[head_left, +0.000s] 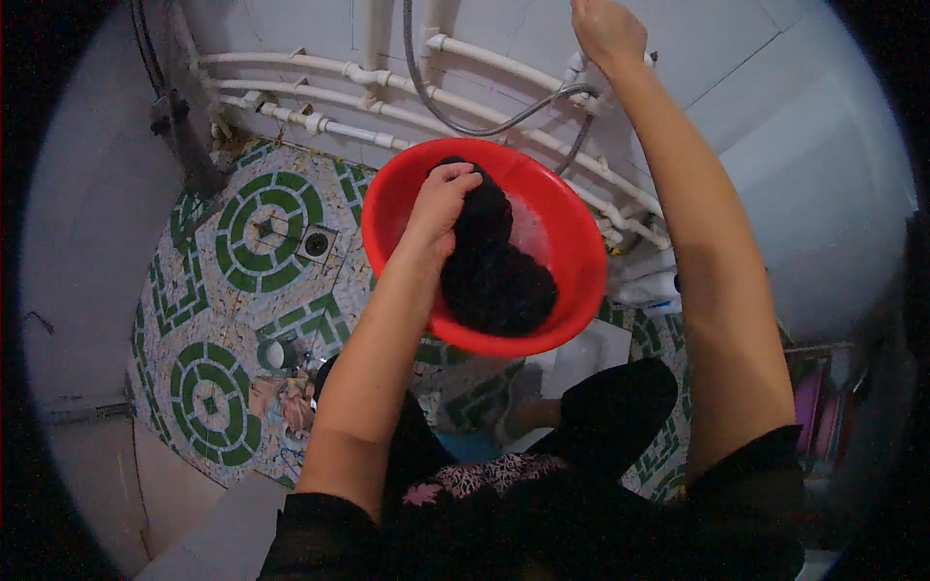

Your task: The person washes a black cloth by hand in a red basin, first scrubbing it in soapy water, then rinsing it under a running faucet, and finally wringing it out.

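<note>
A red plastic basin (pixel 577 247) is in front of me, above my knees. Bunched inside it is a dark, fuzzy-looking cloth (pixel 499 290), with what looks like a little water beside it. My left hand (pixel 448 203) is closed on the upper part of this cloth, its fingers curled over the dark fabric. High at the top edge, my right hand (pixel 612 37) is raised against the wall side with its fingers curled in. The frame's edge cuts off its fingertips, so whatever they grip is hidden.
White pipes (pixel 465 105) and a grey flexible hose (pixel 423 87) run along the far wall. A round drain (pixel 316 244) sits in the green-patterned floor. Nearby are a cup (pixel 279 354), crumpled pinkish material (pixel 291 402), a white bottle (pixel 651 288) and, far right, pink basins (pixel 823 421).
</note>
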